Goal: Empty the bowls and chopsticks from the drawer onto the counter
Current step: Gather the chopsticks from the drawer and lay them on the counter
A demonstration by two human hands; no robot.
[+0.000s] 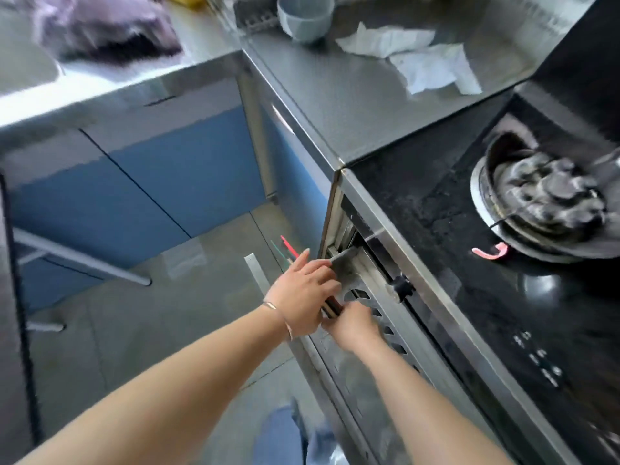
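The chopsticks [292,255] are sitting in a bundle at the mouth of the drawer [360,280], their long axis running from about five o'clock up to eleven o'clock; red and green tips are poking out past the fingertips at the eleven o'clock end, and darker butt ends are showing lower down, between the two hands. The left hand [303,298] is lying over the bundle, fingers pressed together and curled onto it, reaching toward two o'clock where the drawer's metal front edge is standing. The right hand [352,322] is sitting just beside it at four o'clock, touching the lower ends; the frame is blurred there, so I cannot tell whether its fingers are pinching the sticks or only steadying them against the perforated steel panel [382,317].

The left hand appears to be the nearer and fuller hold, so the lift probably turns on it: the bundle would be travelling along its own axis, out and up toward twelve o'clock.

The counter [352,105] is lying well apart in that direction, already bearing a pale bowl [304,15] at its far edge and crumpled white paper [422,58] beside it. At three o'clock the black hob [453,203] is carrying a gas burner [543,196].
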